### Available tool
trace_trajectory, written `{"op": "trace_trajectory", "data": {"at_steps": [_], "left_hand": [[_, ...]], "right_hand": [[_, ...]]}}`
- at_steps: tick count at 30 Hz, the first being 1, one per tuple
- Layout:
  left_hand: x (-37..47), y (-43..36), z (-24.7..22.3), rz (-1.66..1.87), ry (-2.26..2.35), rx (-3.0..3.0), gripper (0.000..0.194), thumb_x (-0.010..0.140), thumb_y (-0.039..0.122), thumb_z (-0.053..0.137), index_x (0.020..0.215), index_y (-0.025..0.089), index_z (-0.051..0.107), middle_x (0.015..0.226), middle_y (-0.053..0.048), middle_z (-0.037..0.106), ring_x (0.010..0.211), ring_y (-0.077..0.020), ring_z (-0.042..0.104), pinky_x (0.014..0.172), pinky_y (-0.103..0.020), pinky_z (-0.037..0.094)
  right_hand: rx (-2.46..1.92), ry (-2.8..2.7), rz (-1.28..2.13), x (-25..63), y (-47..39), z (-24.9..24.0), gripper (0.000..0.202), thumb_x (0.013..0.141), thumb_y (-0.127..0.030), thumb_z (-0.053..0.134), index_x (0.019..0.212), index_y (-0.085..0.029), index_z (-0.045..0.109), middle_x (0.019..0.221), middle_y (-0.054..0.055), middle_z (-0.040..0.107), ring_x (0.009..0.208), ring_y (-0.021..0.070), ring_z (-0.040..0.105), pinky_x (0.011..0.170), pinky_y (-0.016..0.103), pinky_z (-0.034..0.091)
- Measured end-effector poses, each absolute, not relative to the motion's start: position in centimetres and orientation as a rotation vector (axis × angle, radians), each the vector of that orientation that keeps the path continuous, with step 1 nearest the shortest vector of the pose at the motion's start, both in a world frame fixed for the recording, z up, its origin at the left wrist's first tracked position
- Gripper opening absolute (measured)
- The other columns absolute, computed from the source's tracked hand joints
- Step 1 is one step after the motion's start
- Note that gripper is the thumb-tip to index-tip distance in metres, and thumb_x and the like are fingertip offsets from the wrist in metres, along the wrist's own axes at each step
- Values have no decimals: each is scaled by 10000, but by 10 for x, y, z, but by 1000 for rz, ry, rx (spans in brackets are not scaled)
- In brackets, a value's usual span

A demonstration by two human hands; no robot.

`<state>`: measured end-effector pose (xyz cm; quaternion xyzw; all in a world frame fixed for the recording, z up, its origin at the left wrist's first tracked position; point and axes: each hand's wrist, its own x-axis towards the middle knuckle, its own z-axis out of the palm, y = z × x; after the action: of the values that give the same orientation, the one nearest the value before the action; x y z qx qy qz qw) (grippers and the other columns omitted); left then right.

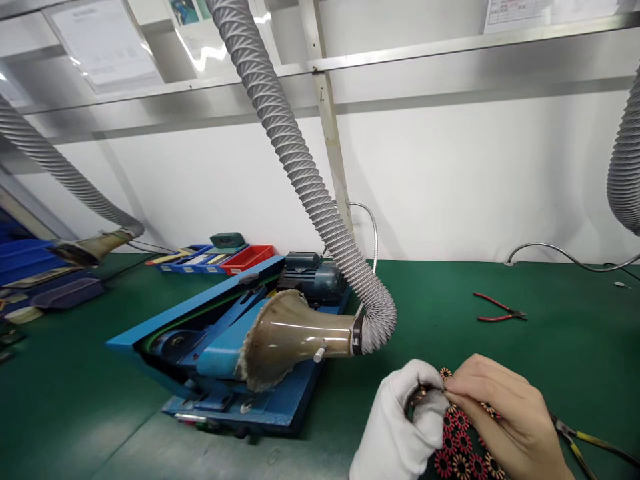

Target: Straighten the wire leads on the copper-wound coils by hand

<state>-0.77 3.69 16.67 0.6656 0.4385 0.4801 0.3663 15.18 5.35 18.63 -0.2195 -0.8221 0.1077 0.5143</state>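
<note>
1. No brand or label can be read: printed sheets point(107, 43) are seen pinned above the bench and another sheet point(550, 12) at the upper right, but the writing on them is too small and blurred to make out.
2. The left hand point(400, 420), covered by a white glove, is seen curled at the bottom edge of the view, its fingers closed round a small wound coil part point(419, 395), of which only a dark and copper edge shows.
3. The right hand point(505, 413), bare, is bent over with its fingertips pinched together at that same part, touching the gloved fingers; whether it grips the part itself cannot be told.
4. A cluster of round red and copper coil parts point(463, 453) is laid on the green mat point(550, 347) directly beneath both hands, partly covered by them.
5. Yellow-handled pliers point(590, 443) are seen just beside the right wrist, lying on the mat.
6. Red-handled pliers point(500, 311) are laid well apart, further back on the mat.
7. A blue belt machine point(220, 347) is set to the left of the hands, with a motor point(313, 277) at its rear.
8. A brownish funnel hood point(290, 337) is held against the machine and joined to a grey ribbed hose point(300, 167), which crosses the middle of the view.
9. Blue and red bins point(220, 259) are lined up by the back wall.
</note>
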Motion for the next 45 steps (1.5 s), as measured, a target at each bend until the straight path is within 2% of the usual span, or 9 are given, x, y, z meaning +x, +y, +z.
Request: {"op": "trace_trajectory", "data": {"at_steps": [5,11,14,17,19,29,36,40,45], "left_hand": [[-7,34,166,1442,1281,2217,202,714,41,439,767,216,525,660,24,529,592,-125,504,590,-230,419],[-7,33,166,1550,1483,2523,172,812,86,455,721,217,522,601,20,458,528,-134,450,512,-235,388],[-10,32,167,1571,1440,2454,171,798,62,466,748,220,508,615,27,450,536,-127,451,514,-229,380],[-12,32,168,1578,1402,2365,180,794,51,465,776,226,503,623,36,454,535,-119,469,513,-219,383],[-12,32,169,1570,1378,2329,186,789,49,452,776,228,498,626,36,465,537,-117,485,519,-216,395],[-11,31,171,1518,1423,2445,189,763,47,447,748,221,518,627,26,482,545,-127,469,535,-237,391],[-11,32,170,1543,1614,2654,155,825,115,481,758,219,575,596,8,484,519,-159,432,499,-282,331],[-13,32,169,1626,1452,2270,186,788,55,455,740,217,531,620,19,507,551,-128,485,535,-233,397],[-11,33,164,1535,1262,2064,192,727,37,459,737,209,542,650,15,557,556,-120,516,554,-217,443]], "right_hand": [[-753,-1981,252,143,44,186,214,944,-81,416,787,-220,462,640,-30,524,542,121,492,519,234,392],[-868,-1576,1136,139,42,171,413,1049,-378,335,670,-225,398,517,-68,360,450,114,331,429,227,297],[-764,-1547,889,146,47,169,407,1025,-325,421,645,-207,507,490,-48,433,443,116,407,445,228,351],[-723,-1654,523,149,49,174,165,928,-160,580,852,-243,700,600,-20,636,538,145,590,550,236,485],[-643,-1703,457,148,51,179,267,860,-51,619,962,-275,723,686,-15,703,593,159,642,574,242,522],[-546,-1885,405,143,53,184,214,884,-26,554,873,-222,640,659,5,636,592,163,587,553,271,476],[-637,-1302,1472,137,46,168,363,991,-416,476,692,-210,480,468,-76,393,390,92,330,405,203,293],[-600,-1505,803,140,51,171,147,931,-193,593,830,-231,693,586,-5,633,539,150,585,525,245,470],[-436,-1752,409,138,57,184,389,807,56,601,1023,-241,729,737,21,715,641,188,654,597,306,544]]}}
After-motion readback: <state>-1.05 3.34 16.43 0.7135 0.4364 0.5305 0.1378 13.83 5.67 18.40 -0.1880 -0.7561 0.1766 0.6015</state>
